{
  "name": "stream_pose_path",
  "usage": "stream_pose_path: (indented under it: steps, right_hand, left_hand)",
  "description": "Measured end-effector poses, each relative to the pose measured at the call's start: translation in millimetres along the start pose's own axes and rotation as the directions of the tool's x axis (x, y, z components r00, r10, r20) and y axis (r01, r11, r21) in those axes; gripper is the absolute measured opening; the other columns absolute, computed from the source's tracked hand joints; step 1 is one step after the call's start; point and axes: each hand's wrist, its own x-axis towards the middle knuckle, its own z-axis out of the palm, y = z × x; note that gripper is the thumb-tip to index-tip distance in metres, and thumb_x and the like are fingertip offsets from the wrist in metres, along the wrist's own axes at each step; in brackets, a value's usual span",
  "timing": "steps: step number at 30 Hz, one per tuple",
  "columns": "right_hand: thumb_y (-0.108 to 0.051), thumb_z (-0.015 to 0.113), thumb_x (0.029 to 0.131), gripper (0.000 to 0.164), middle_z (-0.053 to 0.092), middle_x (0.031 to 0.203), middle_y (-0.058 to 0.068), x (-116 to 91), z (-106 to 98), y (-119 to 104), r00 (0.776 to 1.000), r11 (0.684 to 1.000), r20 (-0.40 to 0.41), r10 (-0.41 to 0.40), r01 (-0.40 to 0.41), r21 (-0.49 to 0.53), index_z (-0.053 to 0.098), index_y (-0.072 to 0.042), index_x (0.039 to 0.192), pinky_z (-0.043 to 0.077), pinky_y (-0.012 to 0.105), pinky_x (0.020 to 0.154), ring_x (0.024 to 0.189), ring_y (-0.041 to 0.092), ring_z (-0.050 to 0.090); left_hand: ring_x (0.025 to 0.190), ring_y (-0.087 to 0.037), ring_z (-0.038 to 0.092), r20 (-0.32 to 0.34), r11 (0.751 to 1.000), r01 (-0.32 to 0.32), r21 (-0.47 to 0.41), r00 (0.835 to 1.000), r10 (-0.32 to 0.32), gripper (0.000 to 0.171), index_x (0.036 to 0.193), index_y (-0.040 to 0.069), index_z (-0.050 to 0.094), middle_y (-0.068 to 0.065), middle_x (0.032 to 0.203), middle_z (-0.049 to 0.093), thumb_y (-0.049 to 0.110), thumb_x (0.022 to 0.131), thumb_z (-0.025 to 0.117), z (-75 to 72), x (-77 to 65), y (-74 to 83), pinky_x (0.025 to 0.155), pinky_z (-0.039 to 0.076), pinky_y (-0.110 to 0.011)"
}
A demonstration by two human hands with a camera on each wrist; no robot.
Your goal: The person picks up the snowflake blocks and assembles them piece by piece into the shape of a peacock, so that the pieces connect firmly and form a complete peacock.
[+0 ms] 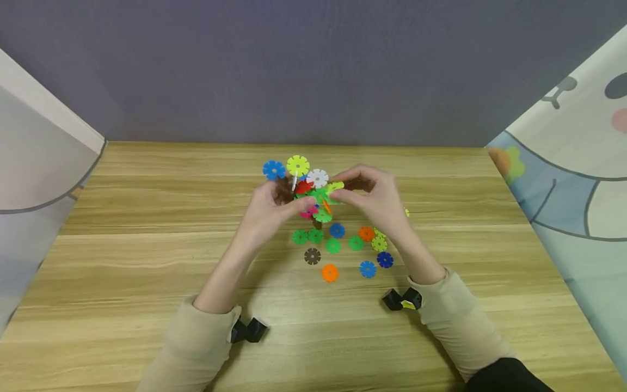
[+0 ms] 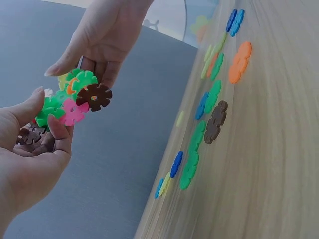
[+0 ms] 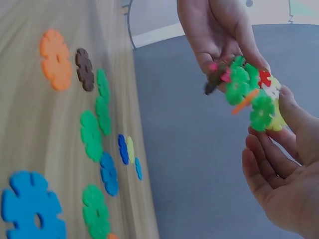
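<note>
Above the table, my left hand (image 1: pixel 264 212) grips a cluster of interlocking snowflake discs (image 1: pixel 320 194), its thumb lying across the near side. Red, white, green, pink, brown and orange notched discs are slotted together at angles. A blue disc (image 1: pixel 274 170) and a yellow disc (image 1: pixel 297 165) stick out at the cluster's far left. From the other side, my right hand (image 1: pixel 377 198) pinches a yellow-green disc (image 1: pixel 336 186) at the cluster's right edge between thumb and fingers. In the left wrist view a brown disc (image 2: pixel 94 97) hangs from the cluster near the right hand's fingers.
Several loose discs lie flat on the wooden table below the hands, among them an orange disc (image 1: pixel 330 273), a brown disc (image 1: pixel 312 256) and a dark blue disc (image 1: pixel 385 259). A grey panel (image 1: pixel 303 71) rises behind the table's far edge.
</note>
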Motion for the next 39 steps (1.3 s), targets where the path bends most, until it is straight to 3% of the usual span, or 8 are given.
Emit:
stream_pose_path:
  steps: [5,8,15,23,39]
  right_hand:
    - [-0.001,0.083,0.084,0.022,0.076,0.105,0.019,0,7,1,0.999,0.998,-0.036,-0.025,0.027,0.058,0.074,0.001,0.104,0.062,0.028,0.083,0.087,0.013,0.074]
    - [-0.001,0.082,0.085,0.021,0.076,0.105,0.02,-1,10,1,0.998,0.998,-0.049,-0.026,0.029,0.064,0.074,0.002,0.104,0.061,0.025,0.078,0.084,0.012,0.073]
    - [-0.004,0.081,0.086,0.02,0.077,0.107,0.02,-4,18,1,0.999,0.998,-0.045,0.004,-0.001,0.065,0.075,0.0,0.105,0.062,0.026,0.081,0.086,0.011,0.074]
    - [-0.001,0.082,0.085,0.023,0.076,0.109,0.024,-8,26,0,0.997,0.996,-0.078,0.001,0.005,0.084,0.074,0.004,0.106,0.063,0.027,0.082,0.088,0.006,0.075]
    - [0.0,0.083,0.082,0.024,0.076,0.109,0.024,-12,34,-1,0.995,0.996,-0.096,-0.012,0.02,0.086,0.073,0.005,0.104,0.064,0.03,0.085,0.092,0.008,0.076]
  left_hand:
    - [0.091,-0.018,0.054,0.062,0.998,0.013,-0.065,0.998,-0.009,0.035,0.11,0.011,0.065,-0.003,0.095,0.063,0.03,0.087,0.083,2.0,0.7,-1.4,0.084,0.049,-0.032]
    - [0.1,-0.017,0.062,0.082,0.995,0.01,-0.103,0.997,-0.002,0.037,0.118,0.01,0.066,-0.004,0.109,0.072,0.021,0.086,0.083,4.6,2.1,-2.3,0.094,0.053,-0.034]
    - [0.084,-0.016,0.058,0.015,0.993,0.047,-0.109,0.999,-0.046,0.028,0.11,0.006,0.068,-0.003,0.093,0.069,0.014,0.086,0.08,9.3,4.5,-4.4,0.075,0.051,-0.025]
    - [0.112,-0.018,0.068,-0.017,0.975,0.035,-0.218,0.999,-0.04,0.038,0.12,0.012,0.067,-0.003,0.119,0.074,0.011,0.086,0.082,12.6,4.1,-5.3,0.104,0.054,-0.035]
    - [0.122,-0.02,0.064,-0.041,0.952,0.053,-0.302,0.997,-0.068,0.046,0.128,0.01,0.06,-0.006,0.128,0.069,0.0,0.087,0.078,14.3,2.9,-7.1,0.113,0.048,-0.038]
